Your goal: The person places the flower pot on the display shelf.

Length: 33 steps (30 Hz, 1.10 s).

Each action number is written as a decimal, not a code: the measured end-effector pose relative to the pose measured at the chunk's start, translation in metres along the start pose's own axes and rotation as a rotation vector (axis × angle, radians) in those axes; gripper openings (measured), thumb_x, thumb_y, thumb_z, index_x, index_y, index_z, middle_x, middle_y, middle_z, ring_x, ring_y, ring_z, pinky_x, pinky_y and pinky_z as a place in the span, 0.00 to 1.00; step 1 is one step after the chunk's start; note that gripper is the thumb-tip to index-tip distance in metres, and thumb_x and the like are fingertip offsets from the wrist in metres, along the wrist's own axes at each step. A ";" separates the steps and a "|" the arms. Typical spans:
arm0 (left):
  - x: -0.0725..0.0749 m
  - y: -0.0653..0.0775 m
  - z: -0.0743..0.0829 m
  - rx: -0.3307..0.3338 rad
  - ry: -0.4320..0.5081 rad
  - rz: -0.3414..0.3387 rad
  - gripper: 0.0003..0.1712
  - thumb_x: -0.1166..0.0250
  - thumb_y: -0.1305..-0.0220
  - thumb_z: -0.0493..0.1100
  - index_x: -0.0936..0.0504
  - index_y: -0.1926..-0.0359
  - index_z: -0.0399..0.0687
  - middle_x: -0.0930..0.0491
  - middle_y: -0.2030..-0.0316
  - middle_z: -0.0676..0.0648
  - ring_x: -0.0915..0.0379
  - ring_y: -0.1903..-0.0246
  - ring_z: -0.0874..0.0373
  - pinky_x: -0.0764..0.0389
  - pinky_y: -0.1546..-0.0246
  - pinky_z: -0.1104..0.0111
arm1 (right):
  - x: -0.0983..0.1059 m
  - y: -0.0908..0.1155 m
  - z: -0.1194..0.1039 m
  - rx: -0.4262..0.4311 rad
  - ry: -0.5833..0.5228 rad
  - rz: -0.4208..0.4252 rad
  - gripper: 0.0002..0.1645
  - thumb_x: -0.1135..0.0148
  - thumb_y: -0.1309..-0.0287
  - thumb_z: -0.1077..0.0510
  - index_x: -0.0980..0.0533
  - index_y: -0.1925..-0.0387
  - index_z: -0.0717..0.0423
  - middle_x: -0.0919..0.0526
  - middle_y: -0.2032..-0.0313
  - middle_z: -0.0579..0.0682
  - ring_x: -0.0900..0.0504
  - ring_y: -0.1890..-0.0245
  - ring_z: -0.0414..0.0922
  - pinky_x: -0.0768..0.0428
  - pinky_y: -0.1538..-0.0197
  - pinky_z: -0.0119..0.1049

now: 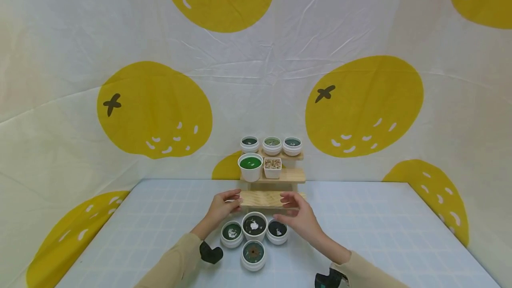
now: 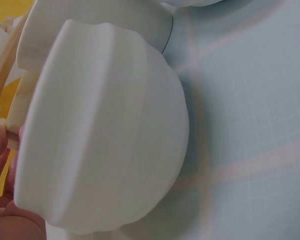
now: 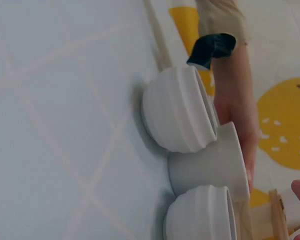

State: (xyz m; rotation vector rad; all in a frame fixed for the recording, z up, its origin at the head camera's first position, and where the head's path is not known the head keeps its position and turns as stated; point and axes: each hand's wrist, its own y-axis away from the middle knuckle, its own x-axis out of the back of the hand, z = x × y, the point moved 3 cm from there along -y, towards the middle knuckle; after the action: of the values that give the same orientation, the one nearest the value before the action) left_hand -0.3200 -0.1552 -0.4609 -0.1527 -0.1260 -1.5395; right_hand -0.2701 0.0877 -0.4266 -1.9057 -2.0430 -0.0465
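A stepped wooden stand (image 1: 264,199) has its lowest board bare between my two hands. At that board's left end, my left hand (image 1: 225,208) pinches the edge between thumb and fingers; the left wrist view shows part of this grip, partly behind a white ribbed pot (image 2: 105,130). My right hand (image 1: 302,220) hovers by the board's right end, fingers loosely bent and spread, holding nothing. In front of the stand are a taller white pot (image 1: 254,226) with a dark top, and smaller round pots at its left (image 1: 231,234), right (image 1: 278,232) and front (image 1: 253,254).
On the middle step stand a white cup with a green top (image 1: 250,168) and a square pot of speckled grains (image 1: 273,168). Three small round pots, including a middle one (image 1: 272,146), line the top step. A pale checked cloth (image 1: 380,230) covers the table; a fruit-patterned curtain (image 1: 256,101) hangs behind.
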 end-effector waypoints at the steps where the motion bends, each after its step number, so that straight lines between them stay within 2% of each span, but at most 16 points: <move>1: 0.000 0.000 0.000 -0.004 -0.007 -0.003 0.22 0.36 0.41 0.30 0.23 0.44 0.30 0.20 0.57 0.35 0.24 0.73 0.62 0.13 0.69 0.69 | 0.000 0.002 0.000 -0.001 -0.007 -0.004 0.34 0.23 0.61 0.65 0.26 0.48 0.59 0.21 0.54 0.57 0.20 0.55 0.48 0.17 0.52 0.36; 6: 0.000 0.002 0.001 -0.005 -0.017 -0.005 0.23 0.36 0.40 0.31 0.24 0.43 0.30 0.21 0.56 0.35 0.24 0.73 0.62 0.13 0.68 0.68 | -0.002 0.010 0.003 -0.007 -0.016 -0.042 0.34 0.23 0.61 0.64 0.26 0.48 0.59 0.20 0.54 0.55 0.21 0.54 0.47 0.19 0.52 0.35; 10: 0.000 0.002 0.000 -0.009 -0.012 -0.006 0.23 0.36 0.40 0.31 0.24 0.43 0.30 0.21 0.56 0.35 0.24 0.73 0.63 0.13 0.67 0.67 | -0.002 0.016 0.006 -0.010 0.001 -0.070 0.35 0.23 0.61 0.64 0.27 0.48 0.59 0.21 0.52 0.58 0.22 0.52 0.51 0.19 0.50 0.37; 18: 0.000 0.001 -0.001 -0.009 -0.006 -0.005 0.22 0.36 0.40 0.30 0.23 0.44 0.30 0.21 0.57 0.35 0.24 0.73 0.62 0.13 0.67 0.67 | 0.000 0.026 0.016 0.005 0.065 -0.060 0.36 0.22 0.64 0.64 0.26 0.49 0.59 0.21 0.53 0.56 0.24 0.53 0.49 0.18 0.47 0.43; 23: 0.001 0.001 0.001 -0.008 0.002 -0.004 0.21 0.37 0.41 0.29 0.23 0.44 0.30 0.20 0.57 0.35 0.24 0.73 0.62 0.13 0.68 0.68 | -0.001 0.031 0.024 0.020 0.066 -0.076 0.38 0.21 0.67 0.64 0.27 0.49 0.61 0.22 0.52 0.57 0.23 0.53 0.50 0.18 0.47 0.40; 27: 0.001 0.001 0.001 -0.010 0.000 -0.004 0.21 0.37 0.41 0.29 0.23 0.45 0.30 0.20 0.57 0.35 0.24 0.73 0.61 0.13 0.69 0.69 | -0.001 0.033 0.027 0.001 0.034 -0.099 0.39 0.21 0.66 0.65 0.29 0.48 0.64 0.23 0.50 0.59 0.23 0.53 0.50 0.17 0.48 0.38; 33: 0.001 -0.002 -0.001 -0.001 0.001 -0.010 0.22 0.36 0.40 0.30 0.23 0.44 0.31 0.20 0.57 0.36 0.24 0.73 0.61 0.13 0.68 0.70 | -0.001 0.033 0.032 -0.053 0.003 -0.121 0.41 0.23 0.64 0.67 0.31 0.44 0.65 0.25 0.48 0.61 0.23 0.53 0.49 0.17 0.48 0.40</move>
State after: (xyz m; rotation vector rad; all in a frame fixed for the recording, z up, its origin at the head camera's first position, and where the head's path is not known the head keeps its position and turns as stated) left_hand -0.3217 -0.1563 -0.4619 -0.1518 -0.1256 -1.5499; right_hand -0.2450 0.0977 -0.4641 -1.8088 -2.1736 -0.1348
